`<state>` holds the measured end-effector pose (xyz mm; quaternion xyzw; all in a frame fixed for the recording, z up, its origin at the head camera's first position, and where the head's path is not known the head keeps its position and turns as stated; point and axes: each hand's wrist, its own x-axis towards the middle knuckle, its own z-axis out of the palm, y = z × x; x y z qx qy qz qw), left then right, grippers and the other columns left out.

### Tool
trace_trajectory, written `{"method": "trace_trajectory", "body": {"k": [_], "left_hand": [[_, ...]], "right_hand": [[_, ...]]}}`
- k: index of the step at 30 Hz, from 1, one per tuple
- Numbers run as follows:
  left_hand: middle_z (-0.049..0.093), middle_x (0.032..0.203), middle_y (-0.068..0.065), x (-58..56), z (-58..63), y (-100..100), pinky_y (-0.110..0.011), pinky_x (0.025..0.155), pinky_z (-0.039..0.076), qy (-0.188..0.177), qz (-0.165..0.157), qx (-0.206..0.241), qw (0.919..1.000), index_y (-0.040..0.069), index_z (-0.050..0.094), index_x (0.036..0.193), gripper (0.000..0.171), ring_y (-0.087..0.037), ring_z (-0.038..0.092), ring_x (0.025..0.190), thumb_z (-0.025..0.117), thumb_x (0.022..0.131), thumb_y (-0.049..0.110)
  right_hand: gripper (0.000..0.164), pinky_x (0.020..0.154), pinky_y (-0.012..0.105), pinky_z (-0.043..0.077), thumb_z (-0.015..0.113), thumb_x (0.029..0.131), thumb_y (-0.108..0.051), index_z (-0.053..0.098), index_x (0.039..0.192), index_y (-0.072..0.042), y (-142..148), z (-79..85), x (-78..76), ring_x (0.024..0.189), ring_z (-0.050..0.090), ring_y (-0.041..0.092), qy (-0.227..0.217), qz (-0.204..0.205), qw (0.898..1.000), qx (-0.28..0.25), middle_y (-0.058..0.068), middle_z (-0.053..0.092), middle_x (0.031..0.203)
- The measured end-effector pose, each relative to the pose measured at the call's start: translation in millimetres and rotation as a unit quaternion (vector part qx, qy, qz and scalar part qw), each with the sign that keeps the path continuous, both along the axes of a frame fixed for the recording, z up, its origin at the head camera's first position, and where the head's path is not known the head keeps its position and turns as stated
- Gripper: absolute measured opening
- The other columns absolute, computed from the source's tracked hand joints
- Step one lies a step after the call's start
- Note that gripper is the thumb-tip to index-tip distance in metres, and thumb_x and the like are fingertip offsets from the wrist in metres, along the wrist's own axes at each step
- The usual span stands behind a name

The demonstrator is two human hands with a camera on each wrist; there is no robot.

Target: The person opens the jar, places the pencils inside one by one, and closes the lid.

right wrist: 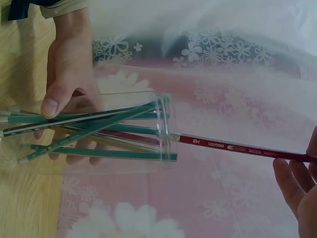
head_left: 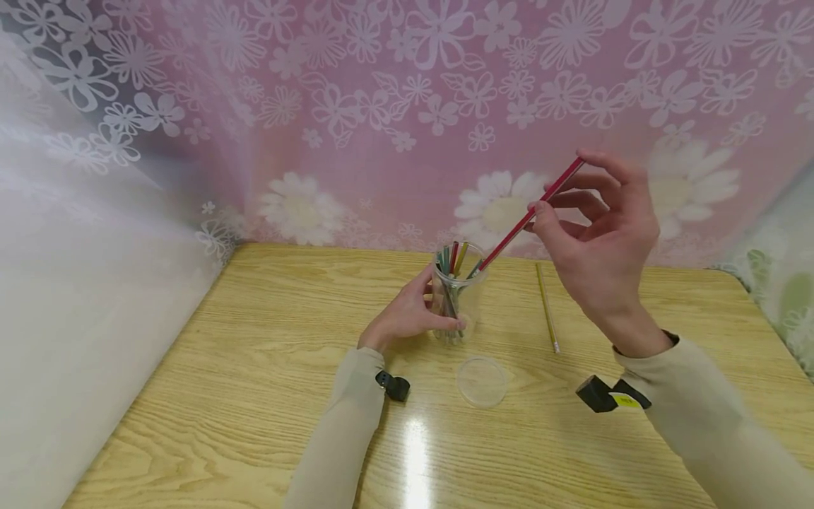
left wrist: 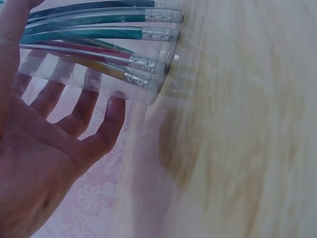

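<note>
A clear plastic jar (head_left: 450, 311) stands on the table, holding several pencils (right wrist: 99, 126) in green, red, yellow and dark colours. My left hand (head_left: 410, 311) grips the jar's side, thumb in front and fingers behind. In the left wrist view, the pencils' eraser ends (left wrist: 158, 33) rest near the jar's bottom. My right hand (head_left: 607, 233) pinches a red pencil (head_left: 531, 215) between thumb and fingers, above and right of the jar. That pencil slants down, its eraser end at the jar's mouth; whether it touches the rim I cannot tell.
A yellow pencil (head_left: 547, 307) lies on the wooden table (head_left: 254, 367) to the right of the jar. A round clear lid (head_left: 482, 382) lies in front of it. Behind the table hangs a pink flowered curtain (head_left: 381, 155). Each wrist wears a small black device.
</note>
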<state>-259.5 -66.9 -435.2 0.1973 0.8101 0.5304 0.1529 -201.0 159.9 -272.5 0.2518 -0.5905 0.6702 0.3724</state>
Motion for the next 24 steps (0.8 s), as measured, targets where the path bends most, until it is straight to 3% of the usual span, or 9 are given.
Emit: {"method": "trace_trajectory", "body": {"k": [6,12,24], "left_hand": [[0.051,0.148,0.001,-0.8,-0.8,-0.1,-0.056,0.107,0.047,0.000,0.002,0.000,1.0000,0.060,0.026,0.152,0.103,-0.029,0.059,0.128,0.092,0.076,0.036],[0.050,0.149,0.001,-0.7,-0.9,0.4,-0.056,0.106,0.048,0.000,0.000,0.009,1.0000,0.062,0.025,0.151,0.104,-0.030,0.059,0.128,0.092,0.077,0.034],[0.044,0.156,0.001,-0.3,-1.0,0.8,-0.056,0.107,0.048,-0.002,-0.001,0.009,1.0000,0.064,0.015,0.153,0.111,-0.031,0.056,0.132,0.091,0.078,0.033]], "right_hand": [[0.049,0.075,0.019,0.060,0.070,0.084,0.011,0.055,0.130,0.009,-7.5,-7.2,0.2,0.085,0.071,0.014,-0.014,-0.005,0.996,0.083,0.000,0.070,0.099],[0.046,0.074,0.016,0.058,0.067,0.084,0.015,0.058,0.129,0.008,-9.8,-14.3,-0.6,0.086,0.069,0.008,-0.019,-0.016,0.989,0.148,-0.009,0.068,0.099],[0.035,0.075,0.018,0.059,0.066,0.084,0.018,0.065,0.118,0.010,-9.1,-30.7,-7.8,0.089,0.070,0.008,-0.046,0.002,0.983,0.180,-0.011,0.069,0.104]]}}
